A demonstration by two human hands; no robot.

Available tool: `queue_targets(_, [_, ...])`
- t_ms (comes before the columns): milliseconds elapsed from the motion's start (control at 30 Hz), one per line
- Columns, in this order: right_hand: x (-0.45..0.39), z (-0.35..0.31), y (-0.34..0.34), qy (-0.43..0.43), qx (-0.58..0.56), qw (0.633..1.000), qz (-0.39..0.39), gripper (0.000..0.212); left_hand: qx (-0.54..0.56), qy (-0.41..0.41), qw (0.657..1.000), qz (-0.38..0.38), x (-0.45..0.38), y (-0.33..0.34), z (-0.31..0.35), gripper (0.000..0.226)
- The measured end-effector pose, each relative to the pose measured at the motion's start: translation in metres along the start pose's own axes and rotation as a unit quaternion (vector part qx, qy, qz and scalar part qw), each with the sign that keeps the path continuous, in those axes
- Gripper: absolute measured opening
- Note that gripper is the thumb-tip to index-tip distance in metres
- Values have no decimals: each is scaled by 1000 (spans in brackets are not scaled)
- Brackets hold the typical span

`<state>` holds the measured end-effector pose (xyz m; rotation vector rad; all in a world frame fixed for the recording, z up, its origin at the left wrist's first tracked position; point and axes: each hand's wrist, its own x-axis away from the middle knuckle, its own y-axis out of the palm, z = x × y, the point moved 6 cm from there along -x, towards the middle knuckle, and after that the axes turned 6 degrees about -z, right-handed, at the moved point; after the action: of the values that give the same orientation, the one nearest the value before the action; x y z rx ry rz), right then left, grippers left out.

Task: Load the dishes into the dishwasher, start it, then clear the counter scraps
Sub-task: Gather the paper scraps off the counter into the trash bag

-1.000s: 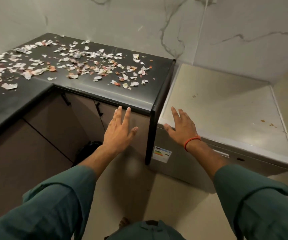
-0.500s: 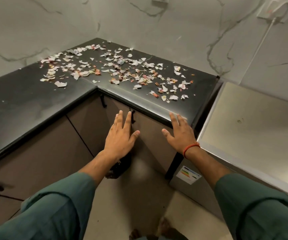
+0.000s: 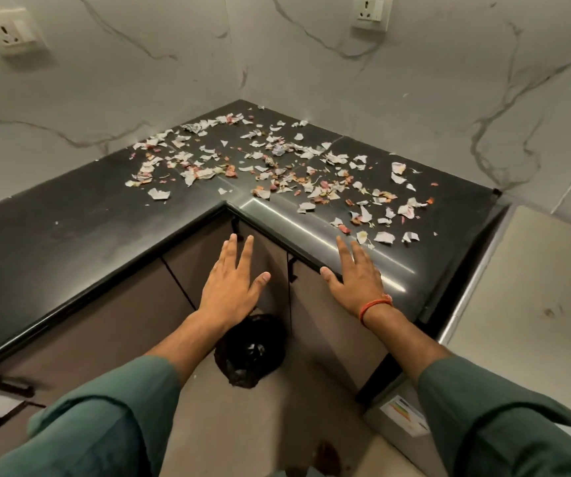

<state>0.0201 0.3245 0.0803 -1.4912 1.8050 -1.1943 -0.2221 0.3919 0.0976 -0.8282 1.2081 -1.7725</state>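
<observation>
Several torn paper and peel scraps (image 3: 277,173) lie scattered over the corner of the black L-shaped counter (image 3: 70,235). My left hand (image 3: 230,287) hovers with straight fingers in front of the cabinet doors below the counter's inner corner, holding nothing. My right hand (image 3: 356,280), with an orange band at the wrist, reaches over the counter's front edge with spread fingers, just short of the nearest scraps. The dishwasher (image 3: 531,304), a pale-topped appliance, stands at the right with its door closed.
A bin lined with a black bag (image 3: 249,351) sits on the floor under the counter's corner, between my arms. Marble walls carry two sockets (image 3: 370,12). Brown cabinet doors with dark handles (image 3: 12,385) run below the counter.
My view has swung left from the dishwasher to the counter's corner. Both hands moved up and left with it; the right hand now reaches over the counter's edge.
</observation>
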Motion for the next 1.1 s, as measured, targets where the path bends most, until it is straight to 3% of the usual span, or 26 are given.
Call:
queue_targets(333, [-62,11,1,-23,-5,1000,1,76,4,-34,999,-4,-42,0,-7,80])
queue_targets(667, [-124,14,26,66,0,998,-4,74,11,-1,998,-54,-129,18,-43,81])
queue_targets(1100, [-158,25,16,155,-35,982,100,74,22,71,992,-103,-238,31,-69,83])
